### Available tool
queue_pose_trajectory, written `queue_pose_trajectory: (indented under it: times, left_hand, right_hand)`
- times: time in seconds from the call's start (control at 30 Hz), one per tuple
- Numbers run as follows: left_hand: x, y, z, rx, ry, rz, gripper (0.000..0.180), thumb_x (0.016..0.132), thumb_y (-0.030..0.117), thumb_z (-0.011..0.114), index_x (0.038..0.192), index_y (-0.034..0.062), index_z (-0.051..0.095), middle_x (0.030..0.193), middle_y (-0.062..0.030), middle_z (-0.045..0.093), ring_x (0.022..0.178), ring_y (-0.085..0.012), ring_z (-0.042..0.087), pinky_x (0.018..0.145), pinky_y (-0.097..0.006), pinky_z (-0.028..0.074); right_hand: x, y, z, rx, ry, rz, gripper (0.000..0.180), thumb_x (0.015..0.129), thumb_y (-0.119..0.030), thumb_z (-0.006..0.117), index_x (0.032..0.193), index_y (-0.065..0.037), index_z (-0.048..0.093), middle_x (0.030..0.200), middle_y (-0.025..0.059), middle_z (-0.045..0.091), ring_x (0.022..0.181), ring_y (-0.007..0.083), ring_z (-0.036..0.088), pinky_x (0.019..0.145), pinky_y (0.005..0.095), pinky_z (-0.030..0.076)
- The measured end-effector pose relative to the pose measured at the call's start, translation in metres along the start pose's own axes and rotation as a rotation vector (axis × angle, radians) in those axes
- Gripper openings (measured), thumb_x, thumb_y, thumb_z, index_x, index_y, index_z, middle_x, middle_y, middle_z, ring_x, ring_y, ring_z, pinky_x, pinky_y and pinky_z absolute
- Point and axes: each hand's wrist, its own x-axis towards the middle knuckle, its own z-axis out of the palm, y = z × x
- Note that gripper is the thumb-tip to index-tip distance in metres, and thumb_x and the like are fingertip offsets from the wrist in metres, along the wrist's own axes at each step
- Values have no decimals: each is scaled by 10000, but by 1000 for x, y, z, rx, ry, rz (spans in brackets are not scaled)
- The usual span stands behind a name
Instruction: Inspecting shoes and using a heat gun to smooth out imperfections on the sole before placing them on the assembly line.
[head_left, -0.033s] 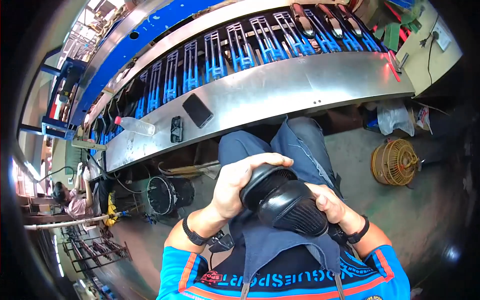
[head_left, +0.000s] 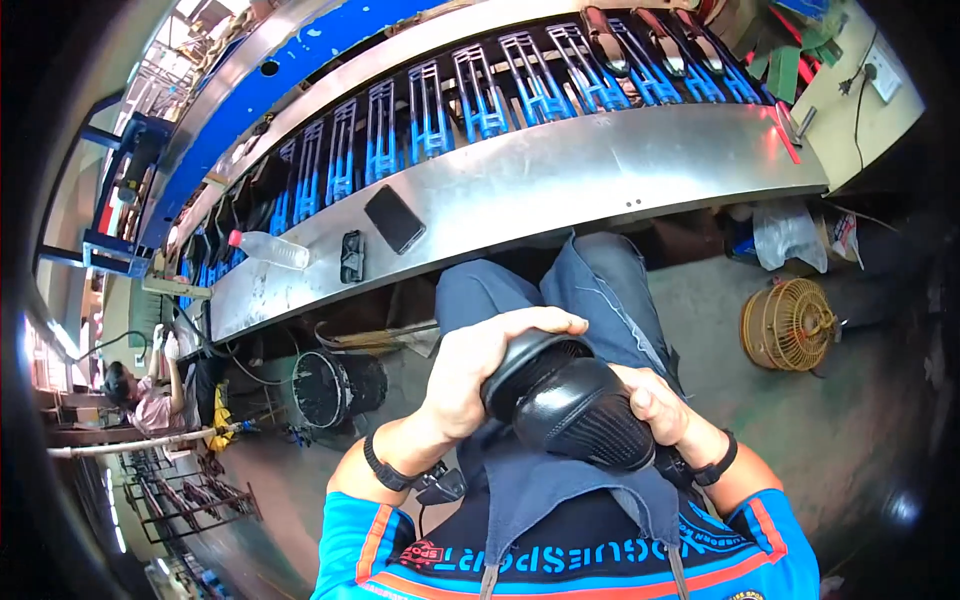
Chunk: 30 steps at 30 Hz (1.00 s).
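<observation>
Above my lap, my left hand (head_left: 468,368) is wrapped round a dark rounded piece that looks like a black shoe (head_left: 508,392), its thumb and fingers over the upper side. My right hand (head_left: 662,408) grips a second black shoe (head_left: 585,415) from the right, thumb bent against it. This second one has a smooth glossy rounded end and a perforated or ribbed side. The two pieces touch and partly overlap. My palms and the pieces' undersides are hidden. A grey-blue apron (head_left: 560,500) lies beneath them.
A steel-edged bench (head_left: 520,185) stands ahead, with a phone (head_left: 394,220), a black case (head_left: 352,257) and a plastic bottle (head_left: 270,250) on it. Behind run blue racks (head_left: 430,125), several bearing shoes. A fan (head_left: 790,325) and a bucket (head_left: 322,390) are on the floor; a co-worker (head_left: 150,395) is far left.
</observation>
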Motion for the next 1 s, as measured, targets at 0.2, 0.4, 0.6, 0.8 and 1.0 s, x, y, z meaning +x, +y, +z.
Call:
queue_pose_trajectory:
  times: [0.2,0.4,0.6,0.8,1.0]
  left_hand:
    - [-14,10,14,90,-23,36,619,999,412,418,1263,-119,599,1292,-234,635,1216,-315,601,1086,-394,414]
    - [-16,12,18,136,-33,63,612,995,400,404,1263,-115,600,1297,-233,631,1215,-312,603,1079,-388,420]
    - [-16,11,16,167,-22,62,615,986,405,404,1258,-109,602,1293,-231,632,1209,-310,606,1078,-379,420]
    - [-11,11,20,265,18,8,727,964,506,338,1189,-121,629,1238,-293,635,1187,-385,608,1071,-461,430]
    - [-12,10,21,217,6,-31,748,976,537,333,1197,-115,626,1254,-290,626,1199,-382,599,1081,-467,414]
  right_hand:
    - [-4,12,13,74,114,-121,765,964,-672,391,1195,20,620,947,104,669,845,196,624,760,331,477]
    - [-6,12,14,57,120,-65,762,956,-682,393,1139,15,639,784,29,567,712,135,515,653,300,409]
    - [-4,13,13,61,129,-68,746,956,-683,400,1096,7,647,697,-17,460,645,101,405,594,284,339]
    - [-3,16,9,54,123,-61,722,963,-671,405,1079,1,643,691,-7,467,646,110,421,596,290,350]
    - [-3,12,6,66,133,-73,699,959,-663,415,1003,2,625,706,8,486,661,130,444,608,303,368]
